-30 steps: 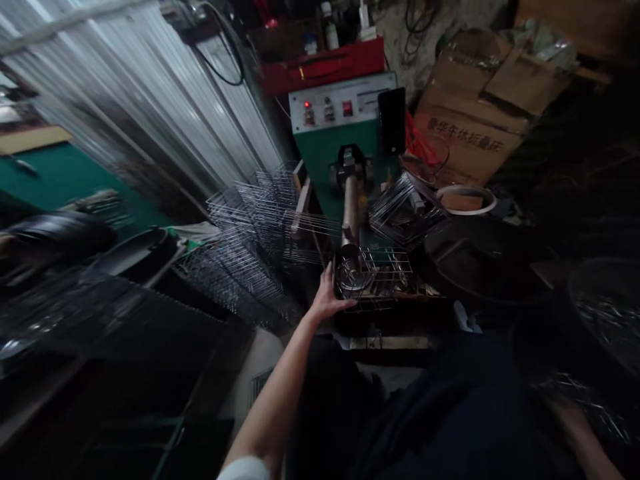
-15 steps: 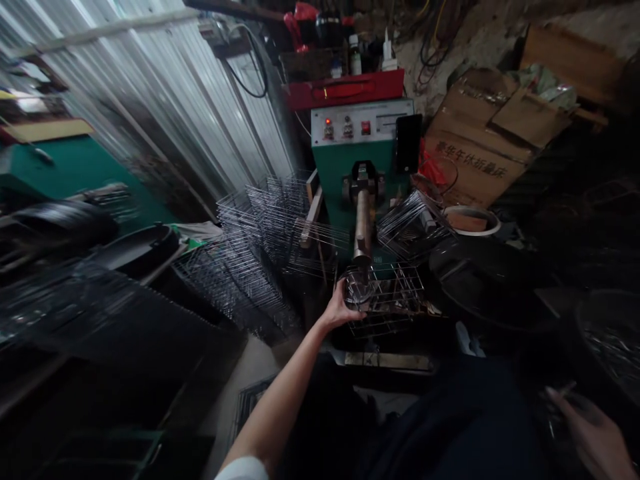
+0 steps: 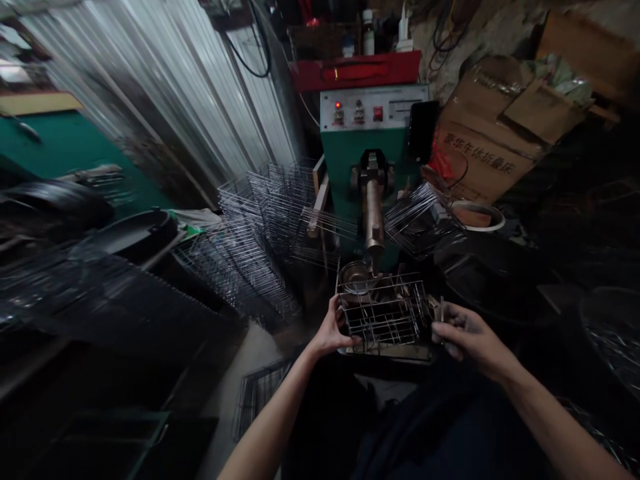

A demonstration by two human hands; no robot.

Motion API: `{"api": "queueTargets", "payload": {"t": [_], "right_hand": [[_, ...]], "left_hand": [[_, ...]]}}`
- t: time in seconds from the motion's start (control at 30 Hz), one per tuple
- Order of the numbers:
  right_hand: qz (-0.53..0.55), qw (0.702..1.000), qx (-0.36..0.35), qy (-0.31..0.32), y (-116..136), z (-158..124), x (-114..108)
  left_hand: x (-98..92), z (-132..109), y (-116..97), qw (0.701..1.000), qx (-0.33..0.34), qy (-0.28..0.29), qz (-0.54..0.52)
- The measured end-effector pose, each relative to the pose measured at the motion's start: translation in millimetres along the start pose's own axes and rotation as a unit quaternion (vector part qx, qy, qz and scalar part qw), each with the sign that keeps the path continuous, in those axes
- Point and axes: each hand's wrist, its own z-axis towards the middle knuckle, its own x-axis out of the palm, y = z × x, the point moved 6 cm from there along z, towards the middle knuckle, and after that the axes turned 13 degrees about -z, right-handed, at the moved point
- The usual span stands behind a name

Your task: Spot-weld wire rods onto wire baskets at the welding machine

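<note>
Basket [image 3: 384,325] of open wire: held low and close to the body, in front of the green machine [image 3: 336,167]. Half a second ago, higher and close under the tip of the metal arm [image 3: 374,210]; now drawn nearer, with more of the round metal part [image 3: 357,275] below that arm showing, just beyond the basket's far left corner. Left grip [image 3: 331,333] wrapped on the basket's left end, same as before, thumb toward the near edge and fingers farther back. Bigger change in the right grip [image 3: 465,335]: down at lower right a moment ago, around loose metal pieces [image 3: 600,429]; now raised to just beside the basket's right end, with a thin metal piece [image 3: 442,319] pinched between thumb and fingers, nearly upright. Apparently not touching the wires, though in such dim, blurred light hard to tell. For the work, a shift from one-handed steadying to two-handed handling, by the look of things, with basket and piece brought side by side and both within control. Unchanged nearby: red lamp [image 3: 338,105] lit on the machine's front, and stacked wire panels [image 3: 263,233] leaning to the left of the basket.
</note>
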Motion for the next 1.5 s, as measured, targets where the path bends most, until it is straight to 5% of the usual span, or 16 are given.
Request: {"api": "queueTargets", "payload": {"t": [0.17, 0.27, 0.43, 0.57, 0.67, 1.33, 1.5], "right_hand": [[-0.041, 0.994, -0.019, 0.096, 19, 18, 25], [-0.181, 0.969, -0.096, 0.137, 37, 27, 38], [-0.473, 0.830, -0.290, 0.060, 47, 41, 62], [-0.617, 0.700, -0.359, -0.005, 27, 41, 76], [-0.650, 0.648, -0.395, -0.031, 16, 34, 80], [-0.619, 0.677, -0.394, -0.063, 8, 64, 68], [-0.571, 0.716, -0.394, -0.074, 15, 68, 66]], "left_hand": [[-8.2, -2, -1, 1.000, 0.003, -0.005, 0.000], [-9.4, -1, 1, 1.000, 0.005, -0.004, 0.007], [-8.6, 0, 4, 1.000, 0.012, -0.008, 0.006], [-6.6, 2, 3, 1.000, 0.013, -0.002, -0.001], [-6.9, 2, 3, 1.000, 0.007, -0.005, -0.003], [-16.0, 23, 5, 0.999, 0.025, -0.033, -0.005], [-14.2, 24, -1, 0.999, 0.032, -0.034, 0.002]]}}
